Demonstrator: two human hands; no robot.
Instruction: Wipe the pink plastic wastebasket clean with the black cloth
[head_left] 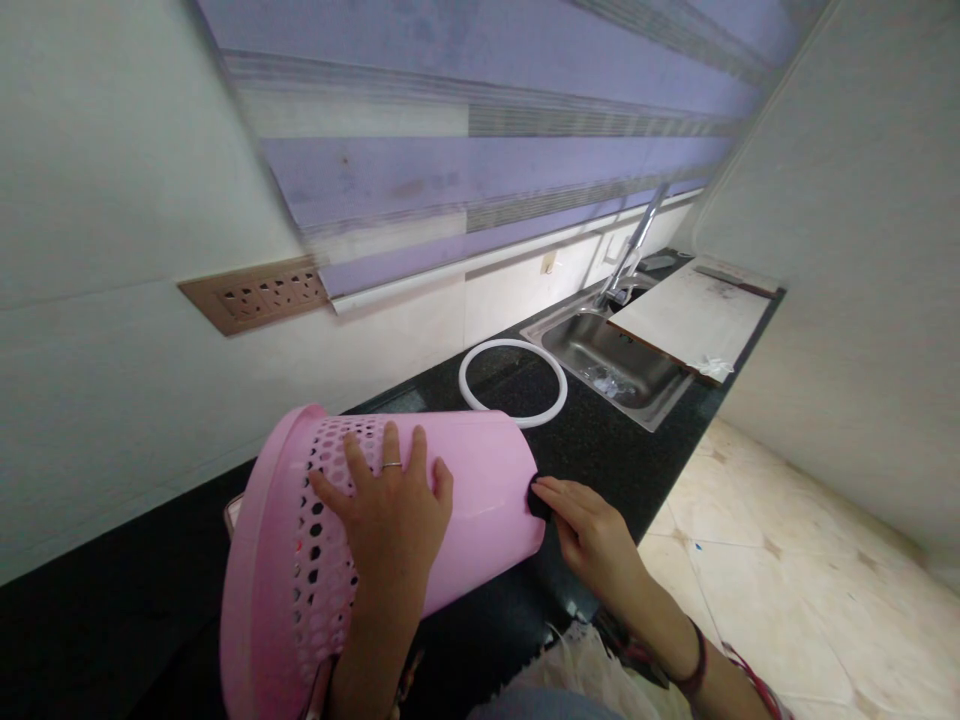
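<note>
A pink plastic bin point(487, 480) lies on its side on the dark counter, its rim to the left and its base to the right. Hexagonal holes run around the part near the rim. My left hand point(394, 510), with a ring on one finger, rests on the bin's upper side with fingers spread. At the base edge, my right hand point(596, 535) pinches a small black object point(538, 498) against the bin. My fingers partly cover that object, so its kind does not show. Just behind the bin, a white ring point(559, 395) lies flat on the counter.
Farther right is a steel sink point(652, 415) with a faucet point(634, 250). A white board point(690, 315) covers part of it. Wall sockets point(259, 295) and a purple striped blind point(480, 180) are behind the black counter point(600, 465). Tiled floor point(787, 580) lies beyond the counter's edge.
</note>
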